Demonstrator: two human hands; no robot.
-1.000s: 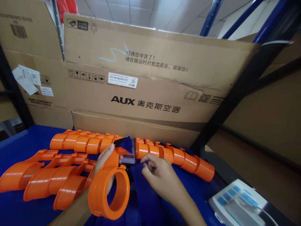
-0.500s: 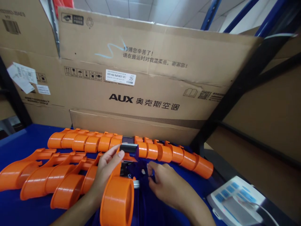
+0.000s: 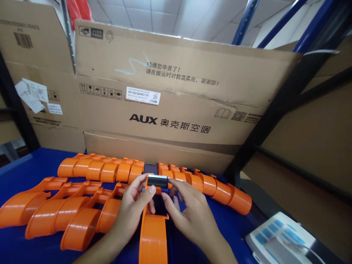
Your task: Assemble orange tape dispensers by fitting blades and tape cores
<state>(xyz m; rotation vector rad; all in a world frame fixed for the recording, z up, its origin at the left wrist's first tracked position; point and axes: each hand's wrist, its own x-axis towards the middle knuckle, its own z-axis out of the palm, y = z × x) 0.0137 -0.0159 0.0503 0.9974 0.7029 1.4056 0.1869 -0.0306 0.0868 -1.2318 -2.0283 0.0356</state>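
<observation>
An orange packing tape dispenser is in front of me, its round body low and its head raised. My left hand is closed around the head, thumb below the black roller. Along the head's top edge runs a pale toothed blade. My right hand has its thumb and fingers bent against the head's dark blue right end. Beside the right fingers shows a small greyish piece; I cannot make out what it is.
More orange dispensers stand in a back row and a left front group on the blue tabletop. A dark square object sits in the back row. A white device with blue keys is at right. Cardboard walls the back.
My right hand has come up and left, from beside the dispenser to its head. The dispenser has turned and shifted slightly right in my left hand. The view has tipped up a little.
</observation>
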